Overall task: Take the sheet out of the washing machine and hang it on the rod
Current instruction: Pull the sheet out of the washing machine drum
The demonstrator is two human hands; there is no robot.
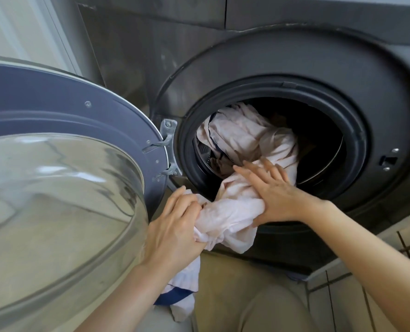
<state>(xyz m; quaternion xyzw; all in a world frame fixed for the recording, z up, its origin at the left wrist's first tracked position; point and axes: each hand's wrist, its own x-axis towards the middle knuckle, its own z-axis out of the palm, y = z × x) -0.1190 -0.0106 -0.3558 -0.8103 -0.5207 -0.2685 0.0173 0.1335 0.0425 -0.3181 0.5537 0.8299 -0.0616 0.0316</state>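
Front-loading washing machine [295, 56], dark grey, with its door [62, 144] swung fully open to the left on two hinges; the domed glass of the door fills the lower left and stands just beside the left forearm. The round drum opening, ringed by a dark rubber seal [357, 140], is unobstructed on its right half. The pale pink sheet [242, 140] lies partly inside the drum and partly drawn out over the lower lip of the seal, a blue-edged end hanging down below the left wrist. Left hand [175, 226]: fingers curled round a bunched fold of the sheet. Right hand [273, 195]: fingers extended, thumb beneath, clasping the sheet at the opening. Tiled floor [391, 248] at lower right.
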